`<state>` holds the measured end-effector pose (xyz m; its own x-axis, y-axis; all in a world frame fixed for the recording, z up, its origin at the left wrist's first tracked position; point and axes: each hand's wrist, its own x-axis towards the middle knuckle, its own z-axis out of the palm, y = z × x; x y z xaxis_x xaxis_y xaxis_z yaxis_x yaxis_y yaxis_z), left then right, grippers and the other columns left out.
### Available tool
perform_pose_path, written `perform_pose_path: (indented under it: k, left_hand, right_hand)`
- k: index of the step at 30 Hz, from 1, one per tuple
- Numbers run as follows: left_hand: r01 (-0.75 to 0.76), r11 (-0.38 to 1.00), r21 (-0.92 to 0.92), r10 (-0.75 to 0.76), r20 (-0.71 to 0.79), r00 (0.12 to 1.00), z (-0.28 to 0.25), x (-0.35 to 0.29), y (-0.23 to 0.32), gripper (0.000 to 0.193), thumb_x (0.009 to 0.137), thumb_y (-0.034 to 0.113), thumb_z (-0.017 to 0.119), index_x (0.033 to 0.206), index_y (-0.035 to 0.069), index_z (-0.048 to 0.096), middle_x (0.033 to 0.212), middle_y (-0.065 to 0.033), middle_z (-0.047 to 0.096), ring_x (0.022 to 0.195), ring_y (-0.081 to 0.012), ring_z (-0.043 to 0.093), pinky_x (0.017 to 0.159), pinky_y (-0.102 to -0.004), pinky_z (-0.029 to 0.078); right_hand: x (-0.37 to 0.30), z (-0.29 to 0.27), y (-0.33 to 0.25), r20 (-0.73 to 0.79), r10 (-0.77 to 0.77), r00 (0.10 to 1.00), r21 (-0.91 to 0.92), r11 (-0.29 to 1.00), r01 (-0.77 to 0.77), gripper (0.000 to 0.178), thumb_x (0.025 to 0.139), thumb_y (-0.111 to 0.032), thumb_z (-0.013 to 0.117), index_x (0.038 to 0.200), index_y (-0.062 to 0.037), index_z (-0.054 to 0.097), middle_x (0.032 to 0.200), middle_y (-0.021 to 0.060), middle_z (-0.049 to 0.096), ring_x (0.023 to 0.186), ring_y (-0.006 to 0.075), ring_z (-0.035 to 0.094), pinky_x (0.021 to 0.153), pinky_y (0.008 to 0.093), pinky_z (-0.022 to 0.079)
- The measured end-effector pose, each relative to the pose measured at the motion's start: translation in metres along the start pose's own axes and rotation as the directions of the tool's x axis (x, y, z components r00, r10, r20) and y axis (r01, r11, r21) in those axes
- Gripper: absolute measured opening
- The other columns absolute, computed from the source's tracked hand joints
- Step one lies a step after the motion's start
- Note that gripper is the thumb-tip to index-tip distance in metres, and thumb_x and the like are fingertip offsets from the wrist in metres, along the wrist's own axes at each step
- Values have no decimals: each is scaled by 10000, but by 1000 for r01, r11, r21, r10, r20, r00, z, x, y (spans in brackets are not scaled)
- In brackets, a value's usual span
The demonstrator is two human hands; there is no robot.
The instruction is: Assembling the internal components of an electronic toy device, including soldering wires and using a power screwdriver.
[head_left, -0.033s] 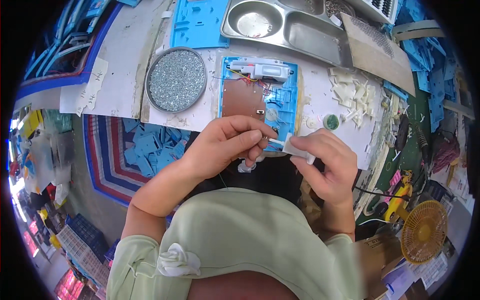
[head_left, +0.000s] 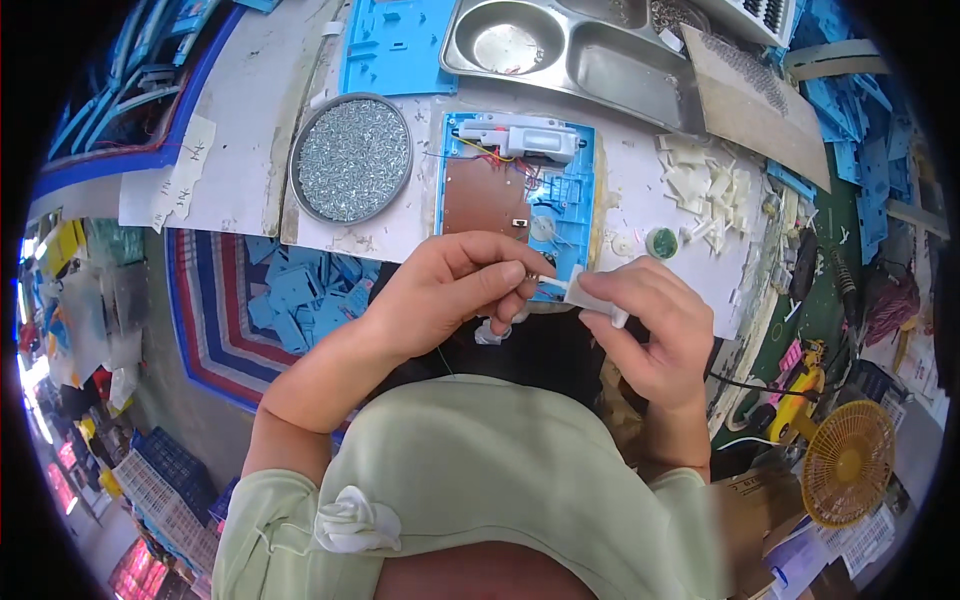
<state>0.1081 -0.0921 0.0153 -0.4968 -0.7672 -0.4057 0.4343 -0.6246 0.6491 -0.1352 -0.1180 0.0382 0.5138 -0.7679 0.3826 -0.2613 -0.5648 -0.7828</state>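
Note:
Over the near edge of the worktable, my right hand (head_left: 655, 325) pinches a small white plastic piece (head_left: 588, 295) between thumb and fingers. A thin white stem reaches from that piece toward my left hand (head_left: 462, 290). The left fingers are curled and closed at the stem's end; what they hold is mostly hidden by the fingers. Just beyond both hands lies an open blue plastic housing (head_left: 587, 185). In it are a brown board (head_left: 482, 200), a grey-white module (head_left: 525, 140) at the far end, and red, yellow and dark wires.
A round tray of small screws (head_left: 352, 160) stands left of the housing. Steel compartment trays (head_left: 630, 75) lie at the back. To the right are a pile of white plastic parts (head_left: 705, 190) and a small green pot (head_left: 661, 242). A yellow fan (head_left: 848, 465) stands at lower right.

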Motion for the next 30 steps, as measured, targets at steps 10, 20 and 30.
perform_pose_path:
  k: [10, 20, 30]
  left_hand:
    - [-380, 93, 920, 370, 323, 871, 12, 24, 43, 200, 914, 17, 689, 1113, 4, 697, 836, -98, 643, 662, -205, 627, 597, -318, 505]
    - [-428, -627, 651, -59, 508, 859, 13, 72, 38, 117, 771, 136, 696, 850, 97, 618, 853, -42, 616, 813, -248, 695, 653, -377, 563]
    - [-434, -109, 894, 462, 433, 774, -18, 56, 23, 194, 753, 58, 765, 910, 80, 653, 894, -76, 620, 815, -291, 670, 685, -393, 549]
  right_hand:
    - [-55, 8, 11, 76, 493, 867, 752, 542, -374, 350, 992, -86, 629, 1316, 14, 544, 1147, 211, 692, 968, 322, 711, 942, 431, 539]
    - [-72, -17, 38, 85, 472, 877, 831, 451, -324, 525, 1024, -302, 627, 1381, 30, 430, 1297, 329, 628, 1120, 395, 693, 1009, 483, 517]
    - [-25, -15, 50, -145, 297, 944, 21, 955, -297, 274, 798, -14, 783, 1068, -9, 738, 1028, 75, 618, 952, 186, 577, 842, 323, 476]
